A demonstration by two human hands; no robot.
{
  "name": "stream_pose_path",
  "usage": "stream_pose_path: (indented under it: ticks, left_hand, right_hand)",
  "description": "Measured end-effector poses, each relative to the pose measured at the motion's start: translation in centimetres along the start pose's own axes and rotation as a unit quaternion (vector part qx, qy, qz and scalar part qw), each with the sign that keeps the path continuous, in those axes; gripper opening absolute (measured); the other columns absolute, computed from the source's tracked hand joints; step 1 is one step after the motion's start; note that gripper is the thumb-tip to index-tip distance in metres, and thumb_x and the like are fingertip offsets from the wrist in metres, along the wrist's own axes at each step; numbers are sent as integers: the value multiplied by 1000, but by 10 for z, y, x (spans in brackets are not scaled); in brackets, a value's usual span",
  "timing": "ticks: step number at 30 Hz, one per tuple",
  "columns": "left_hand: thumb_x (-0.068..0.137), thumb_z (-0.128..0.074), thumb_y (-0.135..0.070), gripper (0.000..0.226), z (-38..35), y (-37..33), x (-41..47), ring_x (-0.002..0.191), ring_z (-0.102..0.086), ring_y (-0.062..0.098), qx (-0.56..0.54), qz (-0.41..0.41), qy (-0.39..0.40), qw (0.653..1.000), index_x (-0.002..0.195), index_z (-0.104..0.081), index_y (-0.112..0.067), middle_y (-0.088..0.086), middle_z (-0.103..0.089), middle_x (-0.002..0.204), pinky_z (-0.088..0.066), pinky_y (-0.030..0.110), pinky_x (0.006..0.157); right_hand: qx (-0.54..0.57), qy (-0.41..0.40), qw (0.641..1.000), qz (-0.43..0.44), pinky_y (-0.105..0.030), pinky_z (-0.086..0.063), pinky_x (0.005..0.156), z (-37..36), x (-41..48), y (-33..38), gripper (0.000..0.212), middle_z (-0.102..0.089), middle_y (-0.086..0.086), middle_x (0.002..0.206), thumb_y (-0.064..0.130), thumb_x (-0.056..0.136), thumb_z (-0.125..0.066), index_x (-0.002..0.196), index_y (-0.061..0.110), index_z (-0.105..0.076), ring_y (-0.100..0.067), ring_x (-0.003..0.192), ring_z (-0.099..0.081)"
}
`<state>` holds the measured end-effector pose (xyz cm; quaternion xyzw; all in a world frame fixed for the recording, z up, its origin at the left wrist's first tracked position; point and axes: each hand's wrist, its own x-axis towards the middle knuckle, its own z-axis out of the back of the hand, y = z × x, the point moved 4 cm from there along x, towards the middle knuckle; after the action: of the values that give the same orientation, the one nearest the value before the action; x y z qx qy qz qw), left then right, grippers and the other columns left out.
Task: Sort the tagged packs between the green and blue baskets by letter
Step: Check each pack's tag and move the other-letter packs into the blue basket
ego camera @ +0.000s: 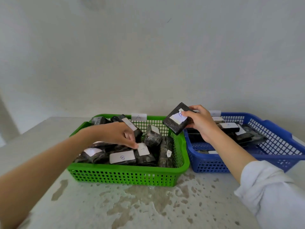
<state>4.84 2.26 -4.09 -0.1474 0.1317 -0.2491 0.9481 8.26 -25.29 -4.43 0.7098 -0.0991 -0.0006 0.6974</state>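
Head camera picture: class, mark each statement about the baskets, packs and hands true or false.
1. The right hand grips a tagged pack lifted clear of the baskets. True.
2. The green basket stands to the right of the blue basket. False: the green one is on the left.
3. The left hand touches a white tag on a pack in the green basket. True.
4. The blue basket holds no packs. False: several tagged packs lie in it.
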Motion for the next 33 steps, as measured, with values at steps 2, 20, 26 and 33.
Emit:
stream_pose_path:
  ticks: [2,20,26,33]
  left_hand:
    - [71,-58,-69,51,-2,1,-13,81,-56,-17,16,12,71,997,108,-66,-34,-35,-62,87,-37,10,72]
    - [74,-70,-53,40,-4,-21,1,94,-54,11,87,57,135,985,98,-50,-28,-13,-56,99,-40,30,80]
    - [75,-71,-46,40,11,-13,6,85,-60,13,-174,34,-53,983,104,-59,-23,0,-64,100,-48,28,79]
    - [88,-62,-30,36,14,-63,56,76,-59,14,-517,57,-245,818,110,-58,-1,12,-62,105,-55,19,66]
  right_hand:
    - [-13,13,1000,3,-30,-57,55,-16,-1,-3,25,-66,-8,94,13,78,-72,95,18,-55,-16,73,-68]
    - [-57,10,998,17,-22,-51,47,-23,-14,4,27,-68,-7,92,14,81,-71,101,18,-54,-13,69,-67]
    - [-19,3,1000,21,-22,-51,47,-11,-17,7,23,-68,-7,92,13,81,-70,96,21,-55,-10,63,-68]
    - [-11,-144,987,71,-28,-53,54,60,-19,21,17,-66,-1,92,16,82,-66,92,26,-58,-14,78,-65]
